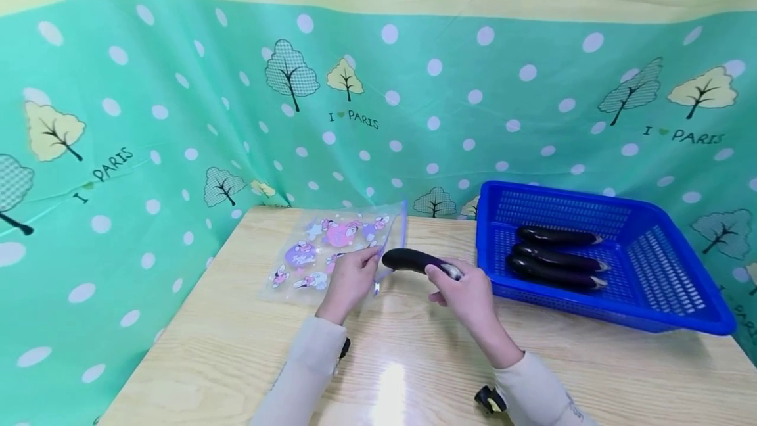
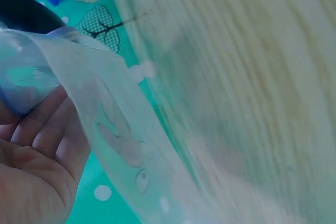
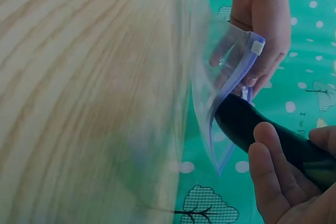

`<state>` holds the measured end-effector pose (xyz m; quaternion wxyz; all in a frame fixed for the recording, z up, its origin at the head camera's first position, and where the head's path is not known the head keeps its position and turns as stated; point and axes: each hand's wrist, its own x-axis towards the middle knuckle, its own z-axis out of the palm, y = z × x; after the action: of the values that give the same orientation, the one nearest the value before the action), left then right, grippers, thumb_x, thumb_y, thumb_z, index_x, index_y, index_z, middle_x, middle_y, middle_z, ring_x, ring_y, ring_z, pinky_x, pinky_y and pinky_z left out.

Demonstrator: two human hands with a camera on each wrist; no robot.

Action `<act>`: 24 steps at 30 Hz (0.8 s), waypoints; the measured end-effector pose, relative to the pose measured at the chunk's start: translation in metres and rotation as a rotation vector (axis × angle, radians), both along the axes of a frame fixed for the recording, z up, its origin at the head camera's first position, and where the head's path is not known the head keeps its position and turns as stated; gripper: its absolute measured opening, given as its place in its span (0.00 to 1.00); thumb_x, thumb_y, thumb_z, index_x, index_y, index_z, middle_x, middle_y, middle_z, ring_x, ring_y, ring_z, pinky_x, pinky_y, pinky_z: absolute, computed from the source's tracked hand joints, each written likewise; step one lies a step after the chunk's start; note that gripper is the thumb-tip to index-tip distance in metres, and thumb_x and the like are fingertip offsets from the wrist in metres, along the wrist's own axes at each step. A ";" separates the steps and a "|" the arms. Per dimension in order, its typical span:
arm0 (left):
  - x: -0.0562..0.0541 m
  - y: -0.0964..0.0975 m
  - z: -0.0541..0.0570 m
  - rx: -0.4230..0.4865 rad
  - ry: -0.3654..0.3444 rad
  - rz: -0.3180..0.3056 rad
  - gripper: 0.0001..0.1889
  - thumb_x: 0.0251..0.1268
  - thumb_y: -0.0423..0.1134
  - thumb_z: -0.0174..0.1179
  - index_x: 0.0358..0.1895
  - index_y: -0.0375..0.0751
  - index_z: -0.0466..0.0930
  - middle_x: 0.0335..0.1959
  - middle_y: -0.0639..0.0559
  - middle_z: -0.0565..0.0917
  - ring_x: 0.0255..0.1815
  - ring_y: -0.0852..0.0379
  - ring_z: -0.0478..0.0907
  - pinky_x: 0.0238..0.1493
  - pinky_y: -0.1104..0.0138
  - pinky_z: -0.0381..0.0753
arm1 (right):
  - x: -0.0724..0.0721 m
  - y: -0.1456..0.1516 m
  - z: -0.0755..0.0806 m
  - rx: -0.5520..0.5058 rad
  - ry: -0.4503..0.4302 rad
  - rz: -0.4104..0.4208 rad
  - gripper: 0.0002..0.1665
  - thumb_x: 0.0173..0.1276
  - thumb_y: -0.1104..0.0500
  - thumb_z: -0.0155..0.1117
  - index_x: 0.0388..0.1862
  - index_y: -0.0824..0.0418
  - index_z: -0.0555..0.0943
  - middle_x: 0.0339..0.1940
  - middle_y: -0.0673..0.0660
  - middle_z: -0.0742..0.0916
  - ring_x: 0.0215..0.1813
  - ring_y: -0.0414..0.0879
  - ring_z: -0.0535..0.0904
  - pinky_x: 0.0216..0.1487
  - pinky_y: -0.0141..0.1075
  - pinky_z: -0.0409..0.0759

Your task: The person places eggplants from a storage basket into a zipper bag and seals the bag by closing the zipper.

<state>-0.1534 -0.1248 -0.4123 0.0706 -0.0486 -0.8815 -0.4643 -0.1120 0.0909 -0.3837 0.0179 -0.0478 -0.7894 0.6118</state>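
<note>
A clear zip bag (image 1: 313, 261) printed with pink and purple cartoon figures lies on the table, its purple-edged mouth toward the right. My left hand (image 1: 353, 276) pinches the rim of that mouth, holding it parted; the left wrist view shows the film beside the fingers (image 2: 44, 124). My right hand (image 1: 467, 291) grips a dark purple eggplant (image 1: 414, 260) by its stem end. In the right wrist view the eggplant's rounded tip (image 3: 233, 114) is at the bag's opening, beside the purple zip edge with its white slider (image 3: 258, 46).
A blue plastic basket (image 1: 656, 215) stands on the right of the wooden table (image 1: 236, 347), with three eggplants (image 1: 556, 265) inside. Behind and to the left hangs a green dotted cloth (image 1: 414, 97) with printed trees.
</note>
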 end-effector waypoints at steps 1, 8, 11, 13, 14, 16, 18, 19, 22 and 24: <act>0.000 0.001 0.000 -0.006 0.006 -0.005 0.15 0.76 0.35 0.55 0.60 0.42 0.84 0.51 0.45 0.86 0.12 0.61 0.62 0.15 0.67 0.67 | -0.001 0.000 -0.001 0.000 -0.011 0.003 0.20 0.67 0.52 0.73 0.50 0.64 0.87 0.35 0.60 0.90 0.27 0.52 0.88 0.30 0.37 0.85; 0.000 0.002 -0.001 -0.076 0.035 -0.012 0.15 0.76 0.36 0.55 0.59 0.41 0.85 0.56 0.44 0.84 0.14 0.61 0.65 0.18 0.66 0.70 | -0.008 -0.006 -0.011 -0.082 -0.079 0.041 0.19 0.67 0.55 0.72 0.49 0.68 0.87 0.34 0.62 0.90 0.29 0.59 0.88 0.34 0.44 0.87; 0.000 0.001 -0.002 -0.076 0.030 -0.013 0.15 0.77 0.36 0.55 0.60 0.41 0.84 0.58 0.43 0.83 0.12 0.62 0.64 0.16 0.66 0.70 | -0.015 -0.010 -0.019 -0.119 -0.078 0.035 0.21 0.68 0.55 0.71 0.52 0.69 0.85 0.36 0.63 0.90 0.29 0.60 0.88 0.34 0.45 0.87; 0.000 0.000 -0.003 -0.077 0.030 -0.010 0.15 0.77 0.36 0.55 0.60 0.41 0.84 0.58 0.43 0.83 0.11 0.63 0.63 0.15 0.67 0.69 | -0.021 -0.014 -0.025 -0.142 -0.076 0.026 0.22 0.69 0.54 0.71 0.53 0.69 0.85 0.38 0.65 0.90 0.30 0.60 0.88 0.34 0.45 0.87; 0.001 0.000 -0.003 -0.074 0.030 -0.011 0.15 0.77 0.36 0.55 0.60 0.41 0.84 0.59 0.43 0.83 0.11 0.63 0.62 0.15 0.67 0.69 | -0.025 -0.016 -0.028 -0.155 -0.076 0.020 0.23 0.69 0.54 0.71 0.54 0.69 0.85 0.39 0.66 0.89 0.29 0.59 0.88 0.34 0.45 0.87; 0.001 -0.001 -0.003 -0.071 0.033 -0.019 0.15 0.76 0.35 0.56 0.60 0.41 0.84 0.56 0.43 0.84 0.11 0.63 0.62 0.15 0.67 0.68 | -0.032 -0.021 -0.033 -0.192 -0.079 0.013 0.23 0.69 0.54 0.71 0.55 0.69 0.84 0.42 0.68 0.89 0.30 0.60 0.88 0.35 0.47 0.87; 0.002 0.000 -0.002 -0.067 0.032 -0.028 0.15 0.76 0.36 0.56 0.60 0.42 0.84 0.52 0.45 0.86 0.12 0.63 0.62 0.15 0.67 0.67 | -0.039 -0.025 -0.037 -0.214 -0.081 0.012 0.23 0.69 0.53 0.71 0.56 0.68 0.84 0.44 0.69 0.88 0.30 0.59 0.88 0.35 0.47 0.87; 0.002 0.000 -0.002 -0.061 0.032 -0.034 0.15 0.76 0.36 0.56 0.60 0.43 0.84 0.49 0.45 0.86 0.12 0.63 0.62 0.15 0.67 0.67 | -0.042 -0.027 -0.038 -0.220 -0.080 0.010 0.23 0.69 0.53 0.71 0.57 0.68 0.84 0.44 0.69 0.88 0.31 0.59 0.88 0.36 0.47 0.86; 0.001 0.001 0.001 -0.054 0.041 -0.042 0.15 0.77 0.37 0.56 0.61 0.44 0.84 0.43 0.47 0.86 0.13 0.62 0.63 0.16 0.67 0.67 | -0.052 -0.032 -0.040 -0.217 -0.070 0.001 0.22 0.69 0.54 0.72 0.57 0.65 0.84 0.44 0.67 0.88 0.32 0.60 0.88 0.35 0.47 0.87; 0.001 0.001 0.002 -0.053 0.055 -0.038 0.15 0.77 0.38 0.56 0.60 0.44 0.84 0.41 0.48 0.86 0.13 0.62 0.63 0.16 0.67 0.67 | -0.058 -0.034 -0.041 -0.205 -0.060 -0.009 0.22 0.68 0.54 0.73 0.56 0.65 0.85 0.43 0.67 0.88 0.32 0.61 0.88 0.35 0.47 0.87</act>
<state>-0.1527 -0.1234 -0.4104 0.0845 -0.0800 -0.8901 -0.4406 -0.1695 0.0571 -0.4242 -0.0076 -0.0712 -0.7227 0.6874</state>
